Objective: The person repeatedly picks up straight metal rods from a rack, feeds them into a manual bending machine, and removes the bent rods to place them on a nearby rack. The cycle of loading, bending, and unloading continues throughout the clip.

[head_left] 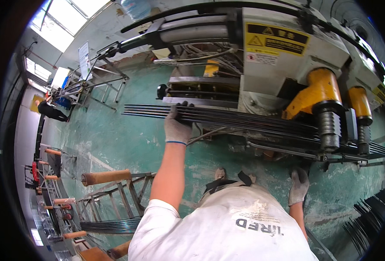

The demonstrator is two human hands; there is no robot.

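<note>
Left grip [178, 125], gloved, wraps the dark rods [244, 119] near one end, probably steadying their overhang; rightward of it they run past the orange heads [325, 89] of the white machine [266, 80], likely supported there. Below and right, the right grip [298, 187] hangs low, its closure unclear.

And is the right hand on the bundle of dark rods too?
No, the gloved right hand is beside the person's body, apart from the bundle of dark rods, which only the left hand grasps.
</note>
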